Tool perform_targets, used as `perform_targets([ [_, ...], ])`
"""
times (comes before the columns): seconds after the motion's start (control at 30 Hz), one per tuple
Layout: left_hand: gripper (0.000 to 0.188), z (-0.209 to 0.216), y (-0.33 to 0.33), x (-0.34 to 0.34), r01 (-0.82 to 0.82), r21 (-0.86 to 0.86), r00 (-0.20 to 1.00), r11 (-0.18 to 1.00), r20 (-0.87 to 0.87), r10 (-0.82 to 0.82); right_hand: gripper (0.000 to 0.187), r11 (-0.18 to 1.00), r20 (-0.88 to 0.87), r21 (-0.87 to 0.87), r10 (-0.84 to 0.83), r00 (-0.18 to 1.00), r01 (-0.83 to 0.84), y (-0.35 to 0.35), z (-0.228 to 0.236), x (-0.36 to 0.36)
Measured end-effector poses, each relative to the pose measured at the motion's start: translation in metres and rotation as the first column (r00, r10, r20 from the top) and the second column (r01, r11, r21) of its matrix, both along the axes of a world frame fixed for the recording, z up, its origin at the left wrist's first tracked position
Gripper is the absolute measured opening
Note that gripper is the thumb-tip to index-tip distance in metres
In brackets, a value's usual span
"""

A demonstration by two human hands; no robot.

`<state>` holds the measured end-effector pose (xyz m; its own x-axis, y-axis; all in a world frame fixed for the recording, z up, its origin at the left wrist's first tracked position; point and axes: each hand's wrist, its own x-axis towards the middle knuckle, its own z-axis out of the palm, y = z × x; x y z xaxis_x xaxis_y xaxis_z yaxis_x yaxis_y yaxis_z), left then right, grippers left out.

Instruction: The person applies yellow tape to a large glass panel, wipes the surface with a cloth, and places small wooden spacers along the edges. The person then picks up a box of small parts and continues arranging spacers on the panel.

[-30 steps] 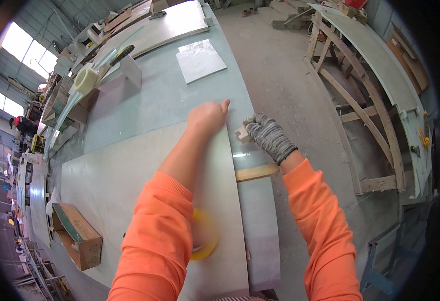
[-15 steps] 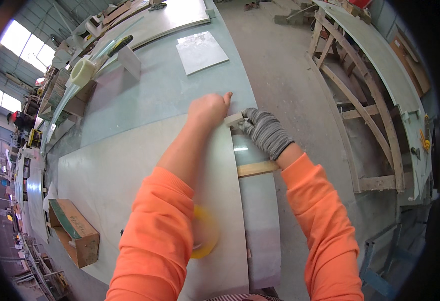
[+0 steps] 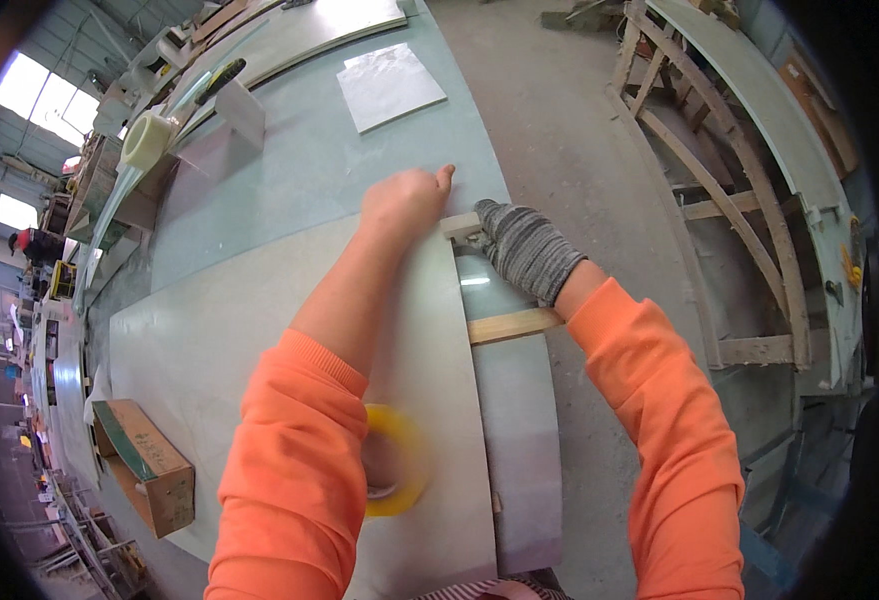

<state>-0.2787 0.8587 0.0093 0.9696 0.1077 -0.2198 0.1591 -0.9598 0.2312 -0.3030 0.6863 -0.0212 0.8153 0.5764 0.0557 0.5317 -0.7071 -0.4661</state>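
Note:
My left hand (image 3: 406, 207), bare, is curled closed at the far right corner of a large pale panel (image 3: 249, 350), its thumb sticking out to the right. Whatever its fingers hold is hidden. In a grey knit glove, my right hand (image 3: 531, 250) grips a small pale block (image 3: 461, 225) at the panel's right edge, close beside the left hand. Below the gloved wrist, a wooden strip (image 3: 511, 325) juts out from under the panel. A yellow tape roll (image 3: 399, 460) lies on the panel, partly covered by my left forearm.
An open cardboard box (image 3: 149, 465) sits at the panel's left edge. Beyond lie a white square tile (image 3: 391, 87) and stacked sheets (image 3: 309, 35) on the greenish tabletop (image 3: 289, 165). A pale tape roll (image 3: 146, 140) stands at far left. A wooden frame (image 3: 739, 190) stands across the floor.
The view has shifted slightly. My left forearm has moved a little left, uncovering more of the yellow tape roll. My gloved hand has turned slightly and still grips the block.

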Motion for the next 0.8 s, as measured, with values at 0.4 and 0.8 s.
perform_targets([
  [0.4, 0.049, -0.009, 0.005, -0.002, 0.012, -0.255, 0.974, 0.967, 0.224, 0.047, 0.035, 0.984, -0.137, -0.069, -0.174, 0.975, 0.166, 0.022, 0.006, -0.028],
  [0.8, 0.008, 0.096, 0.132, -0.282, 0.103, -0.007, 0.817, 0.995, 0.571, -0.081, 0.004, 0.908, -0.056, 0.382, 0.206, 0.977, -0.17, -0.076, 0.037, -0.205],
])
